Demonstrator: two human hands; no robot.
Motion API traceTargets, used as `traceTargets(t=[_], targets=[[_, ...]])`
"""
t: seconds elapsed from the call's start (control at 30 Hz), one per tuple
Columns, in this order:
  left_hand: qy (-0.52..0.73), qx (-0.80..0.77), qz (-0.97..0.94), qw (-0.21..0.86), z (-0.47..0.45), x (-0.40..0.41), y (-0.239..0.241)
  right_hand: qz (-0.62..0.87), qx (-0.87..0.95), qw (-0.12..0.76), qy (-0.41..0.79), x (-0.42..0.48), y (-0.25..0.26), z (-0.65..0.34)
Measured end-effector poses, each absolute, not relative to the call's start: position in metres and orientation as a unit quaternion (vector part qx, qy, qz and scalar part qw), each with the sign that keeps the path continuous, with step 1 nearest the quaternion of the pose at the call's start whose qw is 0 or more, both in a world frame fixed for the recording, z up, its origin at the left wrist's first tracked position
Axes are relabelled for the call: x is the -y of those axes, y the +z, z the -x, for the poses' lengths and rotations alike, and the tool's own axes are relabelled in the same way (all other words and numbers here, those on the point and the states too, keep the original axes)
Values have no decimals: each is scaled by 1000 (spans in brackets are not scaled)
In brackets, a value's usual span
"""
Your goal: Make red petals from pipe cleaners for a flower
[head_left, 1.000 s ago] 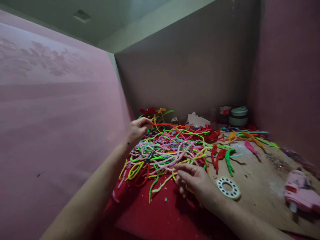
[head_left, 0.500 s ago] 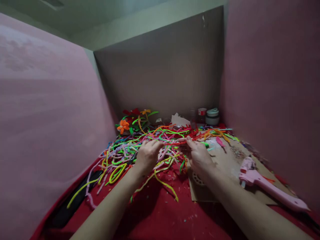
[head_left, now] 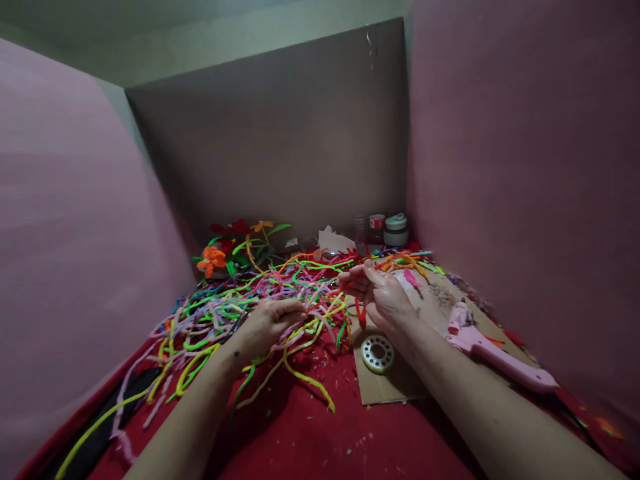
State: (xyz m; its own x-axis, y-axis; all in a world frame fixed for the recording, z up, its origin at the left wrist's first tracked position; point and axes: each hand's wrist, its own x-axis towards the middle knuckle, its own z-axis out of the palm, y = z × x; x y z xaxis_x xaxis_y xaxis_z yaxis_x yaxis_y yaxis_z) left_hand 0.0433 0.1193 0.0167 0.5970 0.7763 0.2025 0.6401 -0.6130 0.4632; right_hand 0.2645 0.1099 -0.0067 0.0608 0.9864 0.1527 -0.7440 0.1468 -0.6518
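Note:
My right hand [head_left: 383, 293] is raised over the edge of the cardboard, fingers curled and thumb up. A bent red pipe cleaner [head_left: 361, 315] hangs below its fingers. Lower and to the left, my left hand [head_left: 273, 321] is closed in a pinch, with a short reddish stretch of pipe cleaner showing at its fingertips. Whether this joins the piece at my right hand cannot be made out. Behind and around my left hand spreads a tangled heap of pipe cleaners [head_left: 220, 310] in green, pink, lilac and yellow.
A pink glue gun [head_left: 500, 360] lies on the brown cardboard [head_left: 373, 393] at the right, beyond a white round spool [head_left: 378, 353]. Pipe-cleaner flowers [head_left: 213, 260] stand at the back left. Jars [head_left: 396, 232] line the grey back wall. Red cloth [head_left: 310, 440] covers the front.
My hands have moved apart; the left went down toward me. The red pipe cleaner, held taut between them before, now hangs bent under my right hand. The view has turned right, uncovering the spool.

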Motion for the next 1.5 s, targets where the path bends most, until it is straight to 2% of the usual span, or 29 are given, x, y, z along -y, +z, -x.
traceTargets(t=[0.13,0.3,0.5,0.77,1.03,1.1,1.27,1.37,1.5], targets=[[165,-411,-873,205,-27,-125,15,199,280,719,605,-117,-13,-265],[201,-454,-823,277,-9,-130,21,204,256,721,611,-120,-17,-264],[251,-477,-786,303,0,-131,26,201,246,716,621,-118,-17,-265],[444,-432,-625,474,-2,-129,23,211,216,709,637,-116,-16,-263],[633,-321,-438,551,-11,-136,18,248,270,651,664,-103,-15,-255],[629,-276,-444,575,-22,-128,16,241,269,645,673,-102,-17,-251],[486,-312,-593,561,-57,-101,11,204,265,652,681,-102,-27,-243],[491,-325,-626,512,-63,-91,13,185,282,630,700,-102,-31,-242],[482,-336,-622,518,-40,-69,18,172,291,594,730,-95,-27,-242]])
